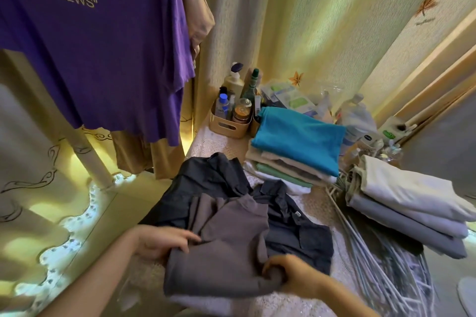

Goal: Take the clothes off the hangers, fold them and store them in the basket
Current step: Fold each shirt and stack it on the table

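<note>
Head view, looking down at a lace-covered surface. Grey-brown cotton shirt lies partly folded at the near edge, on top of a dark navy button shirt spread beneath it and to its right. Left hand presses on the grey shirt's left edge, fingers curled around the fold, grip closed on the cloth. Right hand pinches the lower right corner of the same shirt, grip likewise clenched on the fabric. Behind, a stack of folded clothes topped by a teal folded tee; to the right, a second pile of pale grey and white folded garments. Bundle of thin wire hangers lies just beside that pile, toward the near right. Beige plastic caddy of bottles stands at the back. Purple T-shirt printed "NEWS" hangs upper left, a tan garment behind it. Basket cannot be made out.
</note>
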`<state>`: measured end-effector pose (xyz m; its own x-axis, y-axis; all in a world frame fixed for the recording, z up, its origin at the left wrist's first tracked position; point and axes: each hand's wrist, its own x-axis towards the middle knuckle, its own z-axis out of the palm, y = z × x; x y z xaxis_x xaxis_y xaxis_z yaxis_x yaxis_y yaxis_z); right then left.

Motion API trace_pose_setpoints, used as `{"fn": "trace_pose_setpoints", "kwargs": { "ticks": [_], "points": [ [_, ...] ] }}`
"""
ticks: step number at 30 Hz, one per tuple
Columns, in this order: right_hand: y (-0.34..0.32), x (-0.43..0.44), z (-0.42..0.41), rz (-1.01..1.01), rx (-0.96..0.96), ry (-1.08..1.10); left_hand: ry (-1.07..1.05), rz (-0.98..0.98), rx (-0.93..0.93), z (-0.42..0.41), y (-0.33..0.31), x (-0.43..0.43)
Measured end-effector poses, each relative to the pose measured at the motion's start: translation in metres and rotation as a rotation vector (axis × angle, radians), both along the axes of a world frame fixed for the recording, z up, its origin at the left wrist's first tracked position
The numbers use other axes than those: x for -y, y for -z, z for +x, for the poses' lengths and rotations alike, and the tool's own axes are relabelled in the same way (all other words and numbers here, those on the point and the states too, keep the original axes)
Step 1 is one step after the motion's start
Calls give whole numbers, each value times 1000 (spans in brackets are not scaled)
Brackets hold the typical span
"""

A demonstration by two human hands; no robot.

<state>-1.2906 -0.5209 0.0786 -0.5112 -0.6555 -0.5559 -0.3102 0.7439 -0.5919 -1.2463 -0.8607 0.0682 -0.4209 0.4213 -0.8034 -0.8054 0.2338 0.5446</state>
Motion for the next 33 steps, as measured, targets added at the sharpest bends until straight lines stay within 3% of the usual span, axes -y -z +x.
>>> {"fn": "trace_pose_setpoints", "kwargs": {
  "ticks": [4,7,11,17,21,25,27,30,33],
  "points": [
    [-8,12,-51,-286,-91,284,-526,44,-138,-27,-6,17],
    [-1,32,-67,-434,161,621,-750,-29,-169,-44,-1,8],
    [25,49,-68,-380,153,597,-667,-130,-278,-32,24,-4],
    [28,43,-61,-461,147,650,-471,-210,-478,-26,29,5],
    [11,31,-48,-526,155,529,-353,-147,-676,-23,14,9],
    [16,11,-27,-210,133,121,43,-77,-635,-10,13,9],
    [25,8,-21,-120,161,83,147,-74,-590,-9,15,6],
    [21,11,-23,-211,252,271,33,-108,-570,-17,13,4],
    [19,13,-34,-403,389,607,-398,-30,-482,-32,15,-2]
  ]
}}
